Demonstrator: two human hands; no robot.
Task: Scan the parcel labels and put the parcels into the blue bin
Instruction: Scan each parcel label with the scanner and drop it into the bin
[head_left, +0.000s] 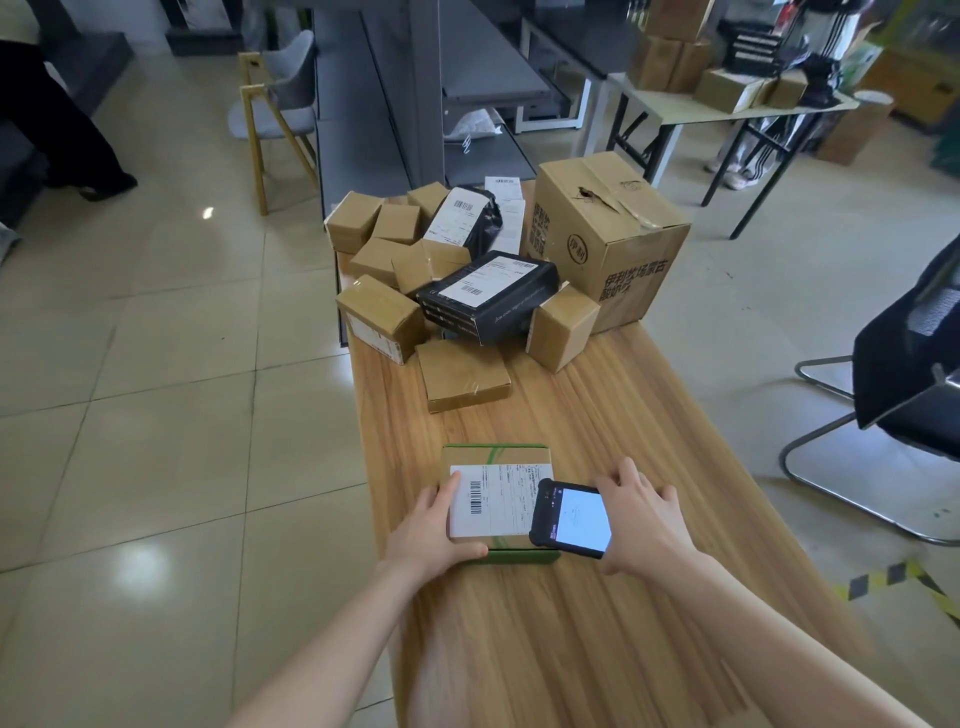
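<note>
Parcel (493, 457) with green tape sits at the near end of the table (623, 613), label (491, 501) face up. Left hand (426, 525) grips its left edge; right hand (644, 514) holds the scanner (576, 514) over the label's right end. Looks like the scan step, drop not yet done. Most work is left: the pile of parcels (431, 280) at the far end is unsorted. Blue bin is not in view, so count done is unknown. Big carton (608, 244) beside the pile is taped shut with a torn top; contents can't be told.
</note>
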